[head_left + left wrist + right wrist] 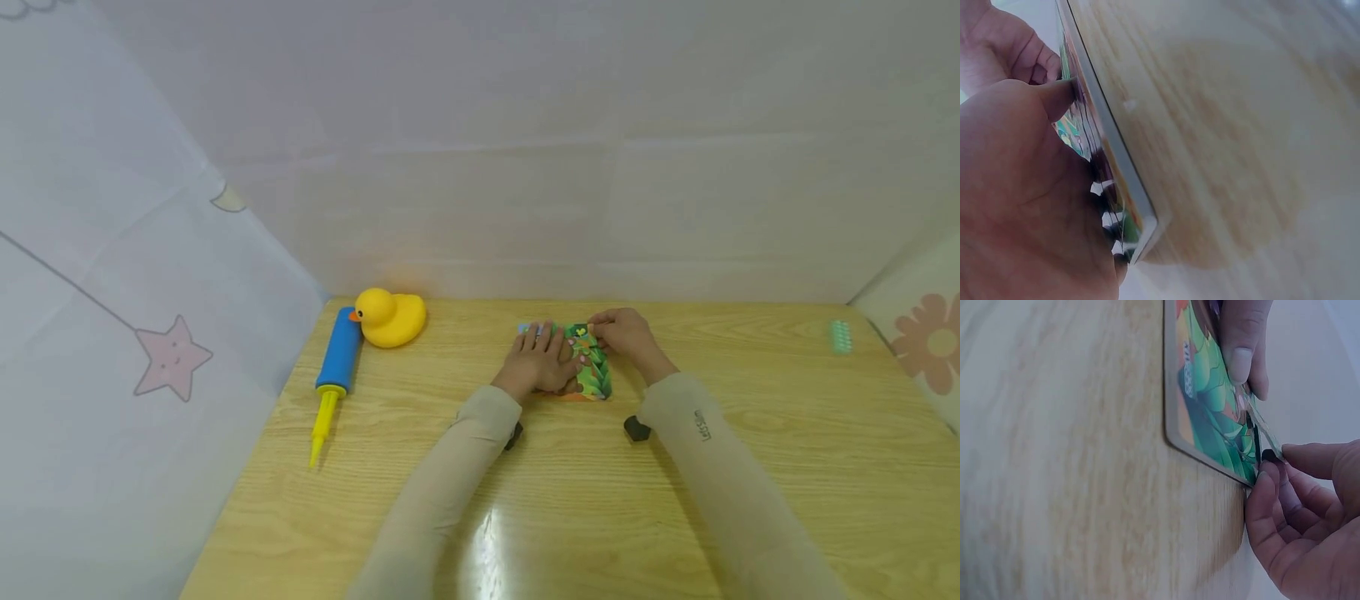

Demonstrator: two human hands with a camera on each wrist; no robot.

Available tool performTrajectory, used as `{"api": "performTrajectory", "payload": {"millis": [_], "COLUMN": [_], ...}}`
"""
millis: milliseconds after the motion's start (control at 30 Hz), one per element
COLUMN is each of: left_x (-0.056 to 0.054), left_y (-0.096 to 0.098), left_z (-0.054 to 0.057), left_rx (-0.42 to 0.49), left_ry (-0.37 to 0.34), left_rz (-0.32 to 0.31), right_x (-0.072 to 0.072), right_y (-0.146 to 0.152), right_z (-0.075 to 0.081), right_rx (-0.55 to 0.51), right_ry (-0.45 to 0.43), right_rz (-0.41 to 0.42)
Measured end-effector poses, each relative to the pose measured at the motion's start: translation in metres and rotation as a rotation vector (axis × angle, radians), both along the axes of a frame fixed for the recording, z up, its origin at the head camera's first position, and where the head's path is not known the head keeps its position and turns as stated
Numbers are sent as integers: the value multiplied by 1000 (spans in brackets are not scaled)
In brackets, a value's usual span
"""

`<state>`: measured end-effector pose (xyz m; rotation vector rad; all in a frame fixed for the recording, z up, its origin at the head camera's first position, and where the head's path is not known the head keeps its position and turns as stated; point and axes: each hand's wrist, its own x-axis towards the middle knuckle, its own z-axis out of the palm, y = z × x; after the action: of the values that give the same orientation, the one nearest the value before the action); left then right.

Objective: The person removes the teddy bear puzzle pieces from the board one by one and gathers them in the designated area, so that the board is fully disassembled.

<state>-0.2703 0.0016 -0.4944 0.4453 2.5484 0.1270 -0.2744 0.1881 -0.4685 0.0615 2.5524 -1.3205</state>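
Head: a thin, green-printed rectangular board (pixel 595 379) was noted near the far edge of the wooden worktop (pixel 570 492), pressed by the left hand (pixel 536 364), fingers extended. Left wrist: it was judged light, stiff, best gripped by its rim. Right wrist: at its corner, a thin printed piece (pixel 1267 432) was pinched by the right hand (pixel 1319 531).

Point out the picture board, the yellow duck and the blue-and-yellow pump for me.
Picture board (pixel 596 373): head view, on the green leaves printed on its right side.
Yellow duck (pixel 395 323): head view, on its body.
Blue-and-yellow pump (pixel 340 354): head view, on its blue barrel.
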Motion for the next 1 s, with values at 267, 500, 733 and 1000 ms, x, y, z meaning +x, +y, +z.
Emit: {"api": "performTrajectory", "payload": {"millis": [267,500,733,1000], "left_x": [0,0,0,4], "left_y": [-1,0,2,-4], "left_z": [1,1,2,-1], "left_rx": [-7,3,-4,1], "left_ry": [-2,-13,-3,5], "left_rz": [-1,-4,-12,-8], "right_x": [3,4,2,2], "right_y": [-2,2,5,10], "right_z": [5,3,0,-5], "right_rx": [-59,-141,-157,-225], "right_ry": [-20,-60,-59,-79], "right_rz": [-23,-52,-57,-100]}}
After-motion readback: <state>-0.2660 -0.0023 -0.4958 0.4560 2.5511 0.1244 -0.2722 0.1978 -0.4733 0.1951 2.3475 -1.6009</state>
